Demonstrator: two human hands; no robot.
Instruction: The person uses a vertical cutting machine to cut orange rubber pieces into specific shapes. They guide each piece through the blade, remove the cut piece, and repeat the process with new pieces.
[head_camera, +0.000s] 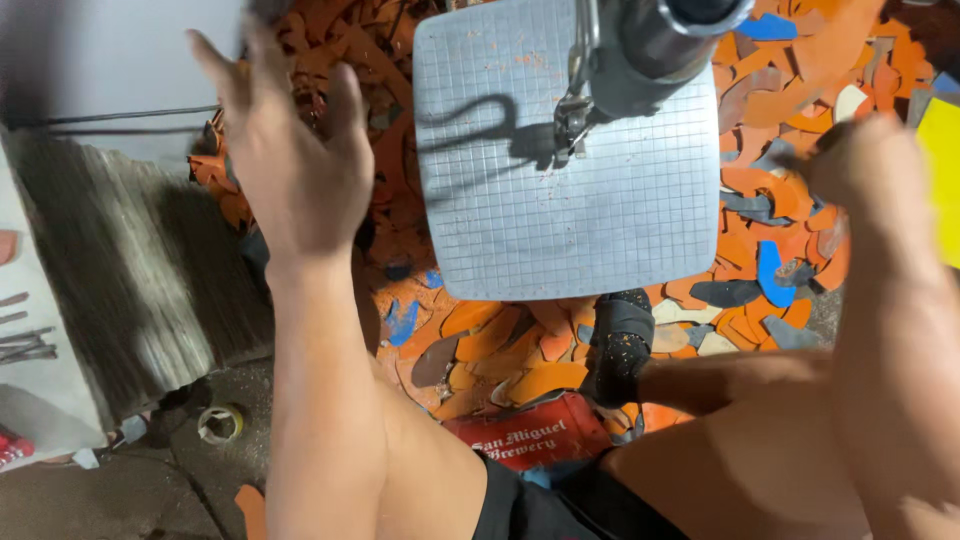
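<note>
Hands apart: left hand (290, 150) spread empty, right hand (860, 165) blurred, grip unclear, flanking gridded machine table (560, 200) over orange scraps (500, 350).

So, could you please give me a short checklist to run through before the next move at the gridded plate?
1. Left hand free: ok, open and empty.
2. Right hand grip: cannot tell, blurred; a yellow sheet sits beside it.
3. Gridded plate bare: ok, only orange dust.
4. Both hands off the machine head: ok.
5. Footing: not ok, orange offcuts cover the floor around the black sandal.
</note>
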